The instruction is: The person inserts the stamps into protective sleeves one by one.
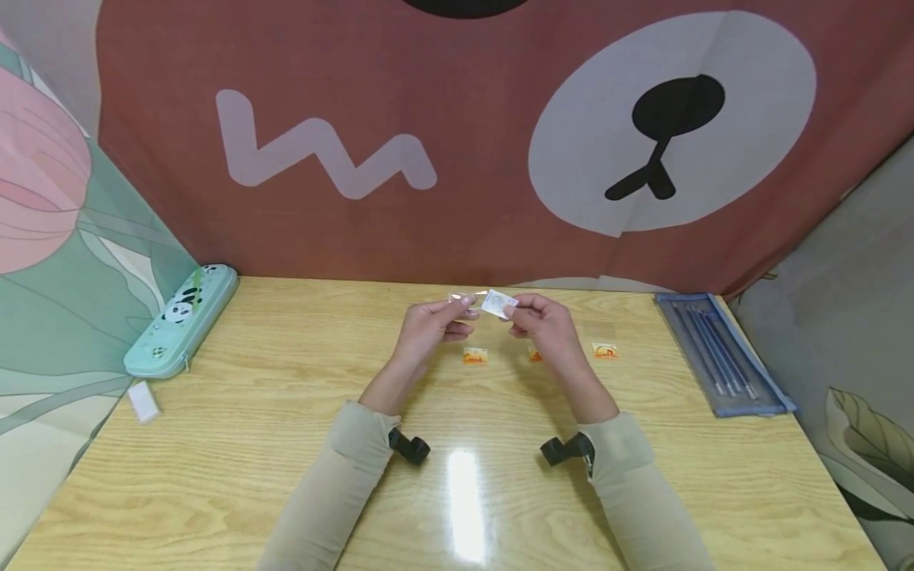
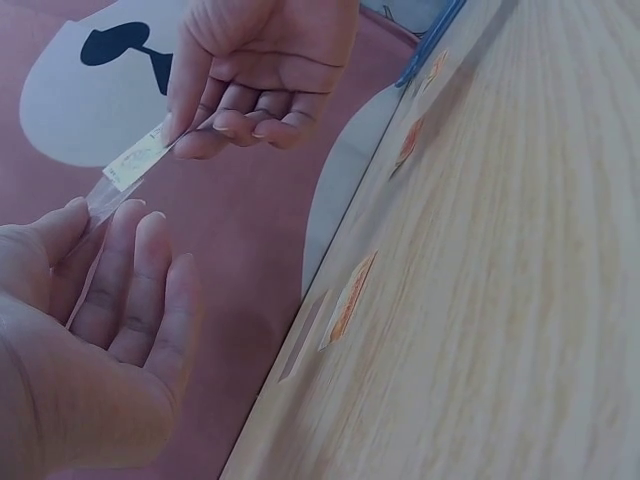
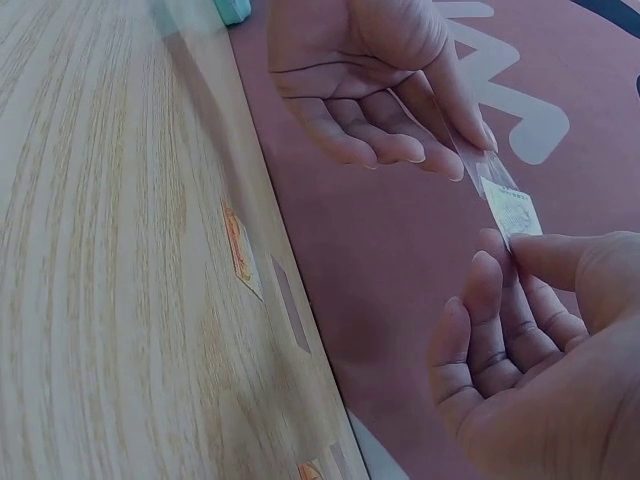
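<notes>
Above the far part of the table, my two hands meet at a small white slip (image 1: 497, 303) with faint print, partly in a clear plastic sleeve (image 3: 475, 165). My right hand (image 1: 548, 325) pinches the slip's near end between thumb and fingers. With thumb and forefinger, my left hand (image 1: 424, 329) pinches the sleeve's other end. How far the slip sits inside the sleeve I cannot tell. Below them on the table lie an orange-and-white card (image 1: 475, 356), a second card (image 1: 535, 354) partly hidden by my right hand, and a third card (image 1: 605, 351) further right.
A mint panda pencil case (image 1: 182, 325) lies at the left edge, with a white block (image 1: 144, 402) in front of it. To the right lies a blue see-through pouch (image 1: 721, 357) holding several thin sticks. A printed cloth (image 1: 321, 230) hangs behind the table.
</notes>
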{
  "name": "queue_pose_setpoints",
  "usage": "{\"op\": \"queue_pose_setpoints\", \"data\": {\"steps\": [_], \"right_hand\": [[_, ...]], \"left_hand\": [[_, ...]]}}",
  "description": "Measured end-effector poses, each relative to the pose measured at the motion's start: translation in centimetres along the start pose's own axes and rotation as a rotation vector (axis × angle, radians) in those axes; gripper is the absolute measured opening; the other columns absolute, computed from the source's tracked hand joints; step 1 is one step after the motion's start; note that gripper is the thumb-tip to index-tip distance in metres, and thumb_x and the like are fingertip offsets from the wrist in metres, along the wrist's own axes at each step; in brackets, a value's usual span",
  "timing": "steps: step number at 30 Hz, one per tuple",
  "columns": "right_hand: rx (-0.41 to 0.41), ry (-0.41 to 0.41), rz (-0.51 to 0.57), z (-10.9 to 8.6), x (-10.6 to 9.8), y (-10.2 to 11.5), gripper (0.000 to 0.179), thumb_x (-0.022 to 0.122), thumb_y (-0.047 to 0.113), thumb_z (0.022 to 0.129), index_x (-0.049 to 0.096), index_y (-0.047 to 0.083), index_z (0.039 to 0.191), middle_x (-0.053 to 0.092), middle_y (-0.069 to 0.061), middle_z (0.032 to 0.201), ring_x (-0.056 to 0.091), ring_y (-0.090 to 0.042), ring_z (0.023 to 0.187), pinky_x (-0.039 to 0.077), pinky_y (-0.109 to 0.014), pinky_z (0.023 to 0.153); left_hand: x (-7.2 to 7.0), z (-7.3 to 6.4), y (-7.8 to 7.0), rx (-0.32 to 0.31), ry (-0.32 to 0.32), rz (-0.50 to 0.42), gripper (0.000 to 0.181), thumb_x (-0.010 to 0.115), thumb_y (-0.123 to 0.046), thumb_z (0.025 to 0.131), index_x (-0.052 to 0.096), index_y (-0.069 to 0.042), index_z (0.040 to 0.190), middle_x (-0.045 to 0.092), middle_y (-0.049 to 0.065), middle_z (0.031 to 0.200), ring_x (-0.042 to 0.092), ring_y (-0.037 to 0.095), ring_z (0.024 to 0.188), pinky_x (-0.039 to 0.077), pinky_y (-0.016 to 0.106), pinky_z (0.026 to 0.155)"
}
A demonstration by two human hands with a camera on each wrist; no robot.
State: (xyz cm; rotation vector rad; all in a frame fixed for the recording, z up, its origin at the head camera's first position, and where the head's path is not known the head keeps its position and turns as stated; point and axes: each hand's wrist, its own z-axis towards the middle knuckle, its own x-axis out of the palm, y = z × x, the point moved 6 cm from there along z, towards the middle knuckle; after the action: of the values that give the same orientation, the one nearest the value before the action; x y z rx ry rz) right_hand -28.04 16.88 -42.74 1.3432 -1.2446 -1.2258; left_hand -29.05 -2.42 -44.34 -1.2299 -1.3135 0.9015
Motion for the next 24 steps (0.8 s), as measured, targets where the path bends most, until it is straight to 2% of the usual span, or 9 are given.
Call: {"op": "queue_pose_setpoints", "data": {"steps": [6,13,24], "right_hand": [[-0.005,0.025,-0.043,-0.14,0.08,0.02,0.025,0.067,0.014,0.098,0.065,-0.006,0.113,0.071,0.01,0.081,0.062,-0.006,0.072,0.058,-0.02,0.073],[0.003,0.067,-0.105,-0.42,0.04,0.21,0.027,0.066,0.017,0.098,0.067,-0.003,0.116,0.071,0.004,0.089,0.065,-0.014,0.081,0.059,-0.027,0.079],[0.005,0.093,-0.126,-0.46,-0.15,0.15,0.03,0.066,0.016,0.097,0.066,-0.004,0.12,0.071,0.003,0.09,0.061,-0.01,0.076,0.058,-0.024,0.076]], "left_hand": [[-0.04,0.01,-0.02,0.003,-0.006,0.004,0.036,0.076,-0.03,0.093,0.076,0.001,0.112,0.078,-0.002,0.083,0.073,0.01,0.068,0.064,0.03,0.075],[0.09,-0.09,-0.06,0.012,0.004,0.009,0.034,0.074,-0.024,0.094,0.075,0.003,0.114,0.078,-0.004,0.081,0.073,0.008,0.067,0.064,0.027,0.072],[0.04,0.03,0.09,0.009,0.008,0.039,0.03,0.074,-0.025,0.095,0.077,-0.002,0.114,0.08,0.002,0.089,0.074,0.01,0.07,0.064,0.034,0.079]]}}
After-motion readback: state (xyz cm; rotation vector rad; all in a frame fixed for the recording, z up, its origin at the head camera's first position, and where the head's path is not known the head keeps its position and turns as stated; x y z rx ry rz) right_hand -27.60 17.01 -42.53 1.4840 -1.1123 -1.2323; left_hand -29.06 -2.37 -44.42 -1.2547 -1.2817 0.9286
